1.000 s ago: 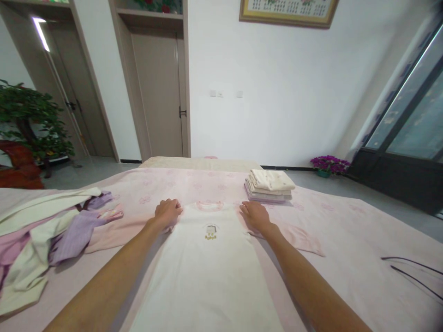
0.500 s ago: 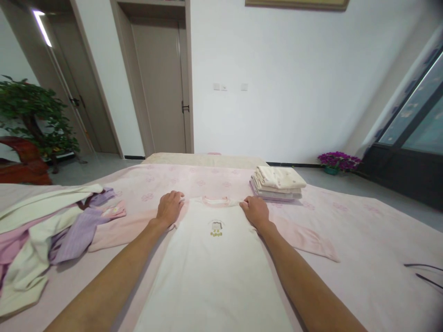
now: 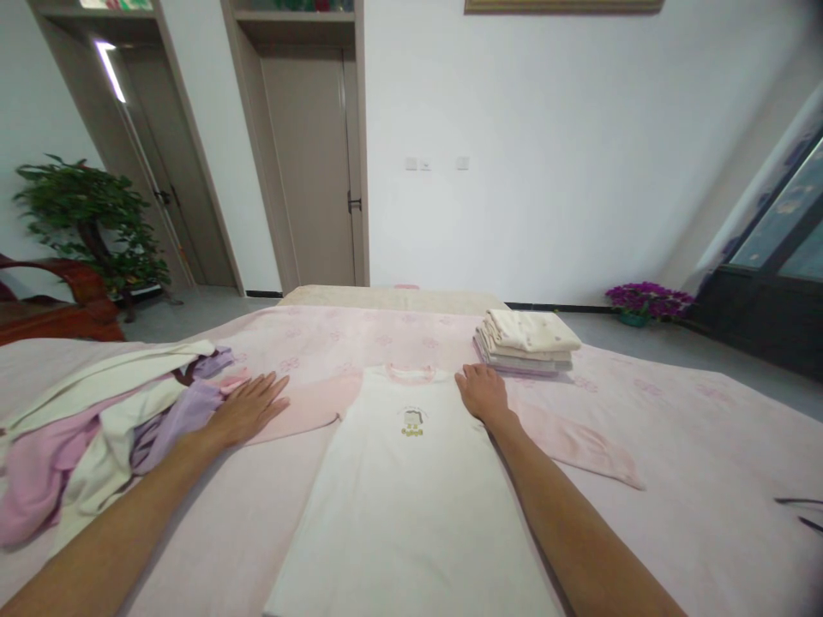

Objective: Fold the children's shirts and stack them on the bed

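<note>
Shirt: cream shirt (image 3: 411, 488) with pink sleeves, face up on the bed (image 3: 675, 428), lower middle of the frame. Collar points to the top of the frame; small printed motif on the chest.

Left hand: left hand (image 3: 248, 410), left of centre, palm down on the outer end of the near sleeve (image 3: 309, 410). Fingers open and spread flat, gripping nothing.

Right hand: right hand (image 3: 483, 392), just right of the collar, resting on the shirt's shoulder. Fingers loosely open, pressing the cloth, not pinching it.

Change: half a second ago both hands sat close on either side of the collar. The left hand has since slid outward along the sleeve toward the left of the frame. The right hand has stayed where it was.

Meaning: the sleeve under the left hand now lies stretched out and flat. By the look of it, the smoothing has gone from the collar to this sleeve. The far sleeve (image 3: 572, 441) slants to the lower right, untouched.

Nearby: loose pile (image 3: 96, 428) of lilac, pink and cream clothes just beside the left hand. Folded stack (image 3: 528, 341) just above and right of the right hand, apart from it.
</note>
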`<move>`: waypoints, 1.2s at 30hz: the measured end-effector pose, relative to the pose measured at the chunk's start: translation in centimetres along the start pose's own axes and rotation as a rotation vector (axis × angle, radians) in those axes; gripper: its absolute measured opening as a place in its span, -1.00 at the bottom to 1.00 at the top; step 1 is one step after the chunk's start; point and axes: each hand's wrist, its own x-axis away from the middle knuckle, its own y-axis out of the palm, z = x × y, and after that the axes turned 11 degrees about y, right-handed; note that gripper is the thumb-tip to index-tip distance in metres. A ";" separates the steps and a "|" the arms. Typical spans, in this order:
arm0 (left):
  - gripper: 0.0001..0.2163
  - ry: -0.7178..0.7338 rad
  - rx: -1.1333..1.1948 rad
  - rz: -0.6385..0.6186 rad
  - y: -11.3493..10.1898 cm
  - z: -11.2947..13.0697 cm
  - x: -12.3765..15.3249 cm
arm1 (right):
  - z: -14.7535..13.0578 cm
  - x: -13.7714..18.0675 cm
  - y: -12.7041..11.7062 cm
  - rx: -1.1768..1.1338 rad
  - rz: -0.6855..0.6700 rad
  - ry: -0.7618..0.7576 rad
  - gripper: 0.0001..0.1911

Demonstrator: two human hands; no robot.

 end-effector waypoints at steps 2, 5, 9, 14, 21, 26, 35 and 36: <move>-0.47 -0.030 -0.026 -0.014 -0.1 -1.0 0.4 | 0.0 0.0 0.0 0.003 -0.007 0.001 -0.58; -0.51 -0.107 -0.077 0.023 -0.9 -0.1 -0.1 | 0.0 0.1 -0.1 0.013 -0.012 -0.001 -0.58; -0.58 -0.123 -0.027 0.227 -2.8 5.5 -1.8 | -0.3 0.2 -0.3 0.016 -0.013 0.025 -0.55; -0.72 0.033 0.366 0.355 -4.6 14.5 -3.5 | -0.2 0.2 -0.4 -0.019 -0.011 0.031 -0.55; -0.82 0.071 0.374 0.210 -3.5 17.2 -2.8 | -0.1 0.2 -0.5 -0.050 -0.005 0.029 -0.58; -0.83 0.128 0.389 0.223 -3.5 16.9 -2.0 | -0.1 0.3 -0.5 -0.059 -0.002 0.036 -0.59; -0.89 0.053 0.452 0.223 -3.8 17.6 -2.4 | -0.1 0.1 -0.5 -0.074 -0.006 0.042 -0.60; -0.89 0.036 0.444 0.222 -3.8 17.7 -2.5 | -0.1 0.1 -0.5 -0.074 -0.002 0.043 -0.60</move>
